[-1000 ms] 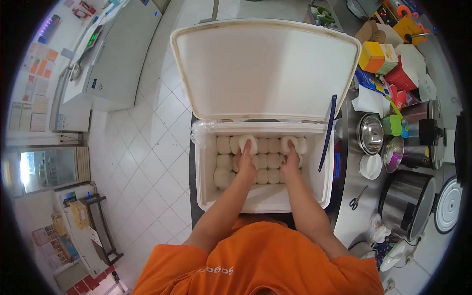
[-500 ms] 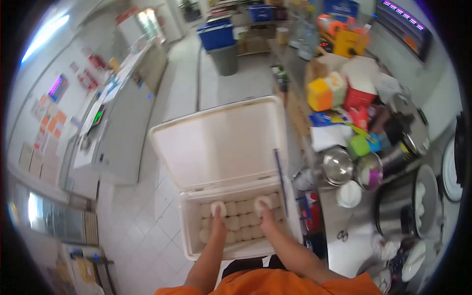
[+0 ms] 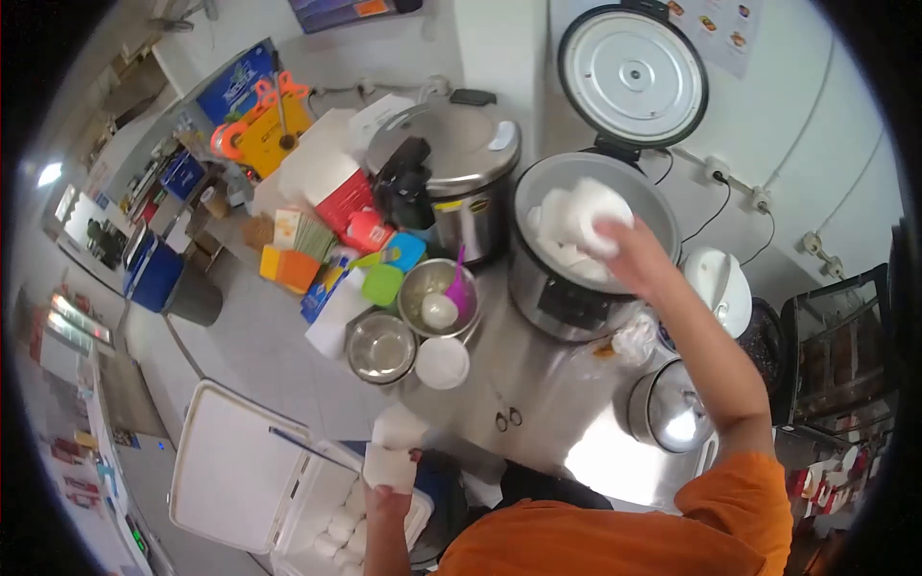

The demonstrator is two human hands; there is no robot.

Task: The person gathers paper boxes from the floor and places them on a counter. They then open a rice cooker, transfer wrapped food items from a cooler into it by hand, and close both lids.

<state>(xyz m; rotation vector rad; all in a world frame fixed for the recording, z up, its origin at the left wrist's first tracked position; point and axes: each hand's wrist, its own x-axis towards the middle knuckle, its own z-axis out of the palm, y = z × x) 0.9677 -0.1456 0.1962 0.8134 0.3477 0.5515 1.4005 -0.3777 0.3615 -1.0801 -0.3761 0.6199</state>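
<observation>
My right hand (image 3: 639,257) is closed around a white round bundle (image 3: 597,206), whose contents I cannot make out. It is over the open mouth of a rice cooker (image 3: 567,312), in which more white bundles (image 3: 562,252) lie. Low in the view, my left hand (image 3: 389,501) grips a squarish white bundle (image 3: 391,468) beside the table edge; its fingers are partly hidden. Below and left of it stands an open white cooler (image 3: 240,470) with several white round bundles (image 3: 341,528) inside.
The steel table (image 3: 499,374) bears two metal bowls (image 3: 381,348), a white tub (image 3: 443,363), scissors (image 3: 508,419), a lidded pot (image 3: 667,408) and a second, closed cooker (image 3: 447,144). The rice cooker's raised lid (image 3: 634,74) stands behind it. Boxes and packets crowd the left side.
The view has swung from the cooler to the table. Both hands have left the cooler, each with a white bundle; the right one is now over the rice cooker.
</observation>
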